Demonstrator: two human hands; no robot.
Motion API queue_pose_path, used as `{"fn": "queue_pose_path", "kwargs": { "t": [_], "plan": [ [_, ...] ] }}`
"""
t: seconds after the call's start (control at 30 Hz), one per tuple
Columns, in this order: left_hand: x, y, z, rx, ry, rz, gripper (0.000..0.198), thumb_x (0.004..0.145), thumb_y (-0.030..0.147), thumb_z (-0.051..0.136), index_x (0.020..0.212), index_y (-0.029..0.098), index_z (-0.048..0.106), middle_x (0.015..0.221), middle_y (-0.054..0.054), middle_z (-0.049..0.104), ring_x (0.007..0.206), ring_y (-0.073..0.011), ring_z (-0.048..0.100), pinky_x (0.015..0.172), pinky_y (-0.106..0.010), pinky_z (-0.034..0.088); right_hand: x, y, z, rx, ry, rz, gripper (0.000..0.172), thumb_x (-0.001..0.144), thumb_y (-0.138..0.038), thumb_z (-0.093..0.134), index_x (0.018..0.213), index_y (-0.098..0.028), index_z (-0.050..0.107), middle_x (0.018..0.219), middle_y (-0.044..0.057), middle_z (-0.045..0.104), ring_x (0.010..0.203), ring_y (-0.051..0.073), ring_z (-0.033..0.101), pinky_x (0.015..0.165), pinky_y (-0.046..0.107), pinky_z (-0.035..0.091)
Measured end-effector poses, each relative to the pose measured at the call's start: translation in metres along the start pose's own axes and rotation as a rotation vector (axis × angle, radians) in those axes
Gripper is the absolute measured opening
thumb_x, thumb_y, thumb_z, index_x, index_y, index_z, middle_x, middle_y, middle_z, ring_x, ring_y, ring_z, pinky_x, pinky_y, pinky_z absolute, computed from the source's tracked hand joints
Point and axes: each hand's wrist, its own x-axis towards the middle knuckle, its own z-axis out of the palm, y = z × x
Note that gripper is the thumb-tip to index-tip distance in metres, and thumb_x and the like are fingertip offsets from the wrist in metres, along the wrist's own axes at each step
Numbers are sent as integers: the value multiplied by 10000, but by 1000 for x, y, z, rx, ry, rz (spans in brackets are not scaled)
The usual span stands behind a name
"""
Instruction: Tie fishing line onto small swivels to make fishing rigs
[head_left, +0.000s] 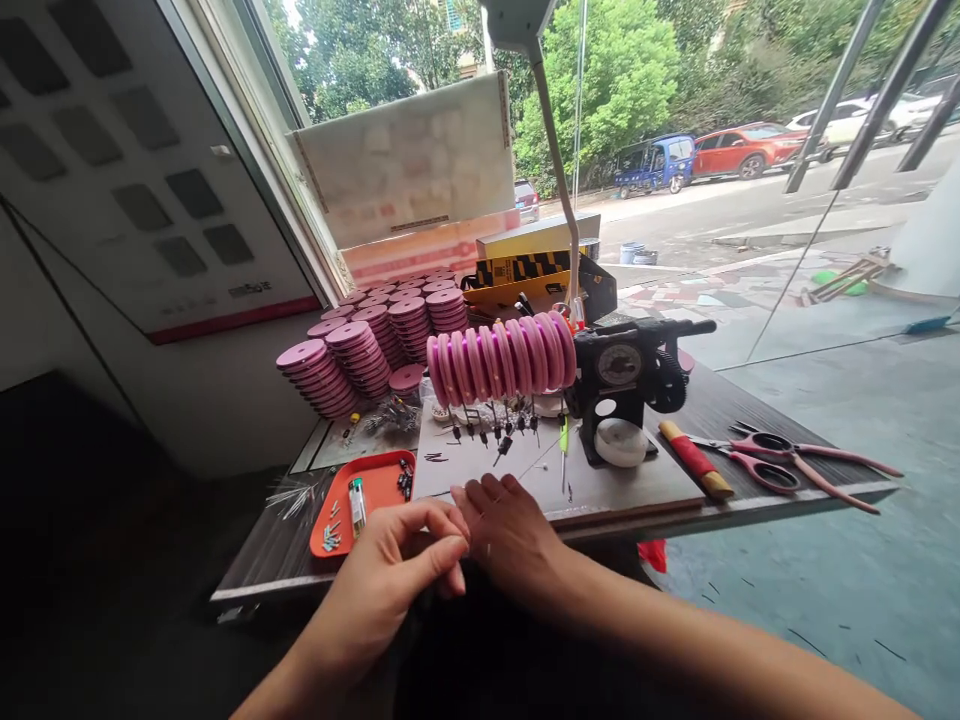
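Observation:
My left hand (401, 555) is closed in a pinch just in front of the board, thumb against the fingertips. What it holds is too small to make out. Close beside it, my right hand (510, 525) is bent with its fingers curled down at the board's near edge; its fingertips and anything in them are hidden. A thin line (538, 460) crosses the white board (480, 475) beyond the right hand. Above the board, a row of pink foam spools (499, 358) sits on a black winding machine (619, 375). Small black pieces (506, 445) dangle beneath the spools on lines.
An orange tray (321, 515) at left holds a small tube (356, 505) and tiny parts. Stacks of pink spools (360, 355) stand behind. At right lie a red-wrapped stick (694, 458), scissors (769, 462) and pliers (832, 465). A green-handled hook tool (564, 440) and a white roll (621, 443) are near the machine.

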Motion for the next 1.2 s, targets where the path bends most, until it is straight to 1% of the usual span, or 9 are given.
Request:
{"fn": "queue_pose_path", "kwargs": {
  "t": [0.1, 0.2, 0.27, 0.43, 0.5, 0.6, 0.67, 0.83, 1.2],
  "plan": [
    [8, 5, -9, -8, -6, -8, 198, 649, 254, 744, 525, 135, 646, 656, -31, 616, 511, -108, 555, 515, -218, 451, 14, -5, 18, -31, 19, -64, 177, 833, -256, 580, 948, -121, 596, 875, 115, 625, 845, 258, 532, 706, 380, 415],
    [20, -2, -14, -129, 65, -52, 196, 623, 224, 769, 532, 126, 626, 642, 4, 608, 500, -74, 551, 536, -190, 461, 7, -4, 23, -30, 45, -190, 57, 845, -154, 540, 840, -148, 596, 803, 73, 623, 766, 211, 528, 661, 335, 402],
    [25, -11, -16, -252, 85, -90, 186, 610, 208, 782, 552, 124, 626, 670, 2, 633, 561, -89, 595, 600, -196, 483, -5, -6, 20, -11, 61, -293, 132, 844, -92, 499, 767, -159, 581, 731, 45, 614, 699, 180, 520, 639, 312, 392],
    [21, -40, -6, -570, -99, -253, 140, 671, 167, 740, 608, 131, 621, 849, -106, 725, 882, -228, 652, 801, -372, 500, -43, -24, -6, 231, 130, -506, 308, 918, -144, 320, 703, -193, 535, 565, -8, 562, 530, 136, 479, 555, 275, 389],
    [15, -52, 5, -710, -122, -267, 103, 691, 155, 725, 640, 135, 638, 903, -124, 732, 949, -240, 638, 836, -395, 488, -55, -26, -20, 555, 204, -335, 301, 948, -203, 299, 761, -202, 534, 612, 1, 599, 540, 126, 517, 548, 249, 416],
    [7, -66, 25, -958, -101, -230, 56, 704, 185, 721, 718, 141, 690, 955, -114, 735, 973, -231, 638, 875, -371, 479, -62, -20, -37, 1030, 342, 243, 144, 924, -287, 427, 847, -220, 528, 731, 11, 643, 654, 131, 597, 616, 220, 469],
    [4, -72, 38, -1086, -82, -218, 60, 696, 188, 729, 712, 132, 712, 950, -105, 741, 967, -223, 643, 925, -352, 456, -61, -14, -41, 1217, 390, 474, 113, 886, -324, 505, 848, -221, 530, 755, 8, 650, 695, 143, 614, 666, 232, 485],
    [4, -77, 55, -1230, 5, -254, 38, 655, 127, 749, 681, 102, 736, 901, -108, 752, 911, -193, 664, 926, -285, 465, -57, -10, -38, 1318, 363, 525, 132, 839, -334, 577, 799, -209, 571, 745, 10, 652, 715, 146, 613, 697, 230, 483],
    [6, -81, 56, -1291, 69, -281, 102, 739, 57, 638, 711, 52, 736, 882, -147, 746, 854, -202, 673, 864, -289, 509, -54, -11, -40, 1253, 343, 477, 125, 852, -302, 557, 786, -200, 586, 748, 19, 651, 726, 155, 612, 701, 241, 485]
  ]
}}
